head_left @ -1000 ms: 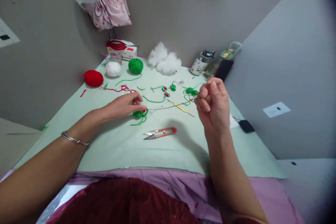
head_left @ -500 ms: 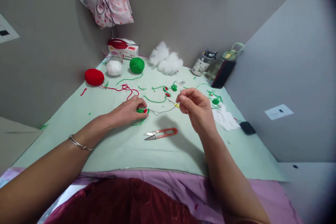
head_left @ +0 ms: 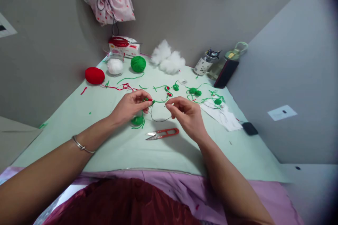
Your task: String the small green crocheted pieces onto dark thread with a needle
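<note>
Pinched between the thumb and fingers of the left hand [head_left: 132, 104], a small red-and-green piece of yarn work [head_left: 150, 100] was held just above the table, partly hidden by the fingertips. A thin, dark thread [head_left: 160, 121] was looped slackly from beside it to the right hand [head_left: 188, 114], whose thumb and fingertips were pressed together on it; whether a needle was also gripped there could not be told. The two hands were held apart, near each other.

Below the left hand, a small, round, green yarn piece [head_left: 136, 121] was seen on the pale green table cover [head_left: 118, 154]. Orange-handled metal thread snips [head_left: 169, 132] were laid nearer the body, their blades parted and pointed left. Beyond the hands, small red-and-green yarn pieces [head_left: 169, 94] were scattered, and a round red ball of yarn [head_left: 95, 76] was placed farther left. A silver metal bangle [head_left: 81, 146] was worn on the left wrist.
</note>
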### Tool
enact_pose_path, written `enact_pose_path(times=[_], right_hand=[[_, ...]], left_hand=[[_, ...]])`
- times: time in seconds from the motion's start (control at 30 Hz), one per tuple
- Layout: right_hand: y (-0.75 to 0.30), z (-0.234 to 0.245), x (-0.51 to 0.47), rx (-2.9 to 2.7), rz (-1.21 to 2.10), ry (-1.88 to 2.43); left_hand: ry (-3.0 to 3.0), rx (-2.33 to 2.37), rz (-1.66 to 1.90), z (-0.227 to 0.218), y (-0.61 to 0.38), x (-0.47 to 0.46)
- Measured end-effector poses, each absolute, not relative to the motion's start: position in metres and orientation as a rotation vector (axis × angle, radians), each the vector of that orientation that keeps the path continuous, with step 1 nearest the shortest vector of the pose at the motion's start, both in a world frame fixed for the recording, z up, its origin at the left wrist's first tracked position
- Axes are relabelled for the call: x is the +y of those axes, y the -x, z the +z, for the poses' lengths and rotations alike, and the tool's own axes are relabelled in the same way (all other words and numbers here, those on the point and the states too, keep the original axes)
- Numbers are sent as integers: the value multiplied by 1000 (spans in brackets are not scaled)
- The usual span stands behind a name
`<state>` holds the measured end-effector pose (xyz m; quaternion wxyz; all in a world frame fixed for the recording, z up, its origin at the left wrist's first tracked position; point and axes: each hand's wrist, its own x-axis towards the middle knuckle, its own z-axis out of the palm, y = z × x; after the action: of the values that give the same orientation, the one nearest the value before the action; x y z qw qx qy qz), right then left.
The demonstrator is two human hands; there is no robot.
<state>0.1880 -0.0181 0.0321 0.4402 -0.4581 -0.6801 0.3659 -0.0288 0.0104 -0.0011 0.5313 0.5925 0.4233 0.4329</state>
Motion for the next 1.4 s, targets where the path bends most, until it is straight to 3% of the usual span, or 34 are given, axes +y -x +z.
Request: enact_pose_path(times=[0.43, 0.93, 1.17, 1.4], right_hand=[[-180, 22, -22, -1919, 626, 1238], [-178, 28, -23, -1960, 676, 1313], [-172, 24, -25, -1901, 768, 1345], [-175, 25, -23, -1936, 897, 1298]], left_hand=[[-1367, 1018, 1041, 5, 19, 0], [-1503, 1067, 1098, 3, 17, -2], [-2002, 1031, 1279, -4, 10, -11], [-2015, 1073, 1481, -5, 15, -7]])
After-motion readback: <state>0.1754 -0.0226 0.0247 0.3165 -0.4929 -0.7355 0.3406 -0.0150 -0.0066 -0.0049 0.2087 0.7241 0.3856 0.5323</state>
